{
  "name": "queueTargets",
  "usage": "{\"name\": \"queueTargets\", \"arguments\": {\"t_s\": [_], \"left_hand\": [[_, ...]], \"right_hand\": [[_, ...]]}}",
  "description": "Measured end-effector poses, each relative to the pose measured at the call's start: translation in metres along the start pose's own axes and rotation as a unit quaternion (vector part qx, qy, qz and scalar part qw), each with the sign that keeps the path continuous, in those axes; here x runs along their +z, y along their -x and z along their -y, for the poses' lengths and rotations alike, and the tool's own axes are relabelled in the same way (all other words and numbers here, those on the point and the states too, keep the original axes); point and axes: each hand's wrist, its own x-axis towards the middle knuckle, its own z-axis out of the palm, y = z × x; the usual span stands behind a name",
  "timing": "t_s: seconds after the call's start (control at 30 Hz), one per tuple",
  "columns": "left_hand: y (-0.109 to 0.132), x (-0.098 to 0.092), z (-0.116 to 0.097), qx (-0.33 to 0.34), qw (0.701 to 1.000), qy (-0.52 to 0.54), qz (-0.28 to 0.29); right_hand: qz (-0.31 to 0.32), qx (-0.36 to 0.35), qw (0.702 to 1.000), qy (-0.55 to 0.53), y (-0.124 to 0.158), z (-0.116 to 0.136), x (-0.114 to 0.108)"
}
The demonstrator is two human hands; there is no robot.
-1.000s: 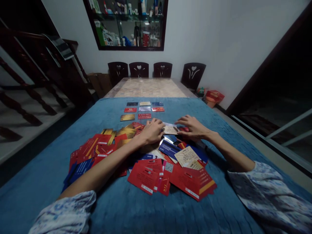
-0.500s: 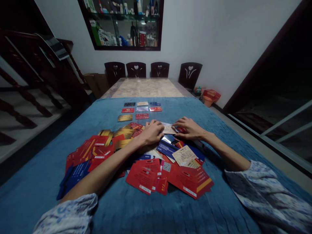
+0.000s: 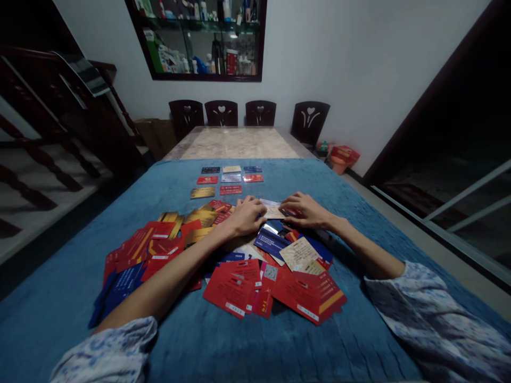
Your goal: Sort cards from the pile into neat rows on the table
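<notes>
A pale cream card (image 3: 273, 211) lies at the far edge of a loose pile, between my two hands. My left hand (image 3: 249, 215) is curled at the card's left edge, its fingertips touching it. At the right edge, my right hand (image 3: 302, 209) grips with bent fingers and thumb, and a bit of red card shows under them. Nearer to me are a blue card (image 3: 271, 243), a beige card (image 3: 302, 254) and several red cards (image 3: 231, 290). My left forearm crosses over part of the pile. What lies under my palms is hidden.
Beyond my hands, several cards stand apart in rows, among them a gold card (image 3: 203, 193) and a red card (image 3: 230, 190). More red, gold and blue cards spread to the left (image 3: 138, 247). A blue cloth (image 3: 191, 351) covers the near table; chairs (image 3: 221, 113) stand beyond.
Both hands keep nearly the same place around the pale card. The whole view has shifted slightly; the cards lie as before.
</notes>
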Motion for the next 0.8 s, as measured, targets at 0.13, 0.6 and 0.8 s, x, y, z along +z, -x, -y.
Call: {"name": "queueTargets", "arguments": {"t_s": [0.13,0.6,0.8], "left_hand": [[0.0,-0.002,0.001,-0.005,1.0,0.006,0.005],[-0.002,-0.004,0.007,-0.039,0.998,0.04,-0.008],[-0.004,0.0,0.015,-0.048,0.997,0.06,-0.026]], "right_hand": [[-0.004,-0.006,1.0,-0.005,0.0,0.001,-0.001],[-0.065,-0.019,0.996,-0.056,-0.003,-0.003,0.004],[-0.083,-0.008,0.994,-0.074,-0.006,-0.001,0.003]]}}
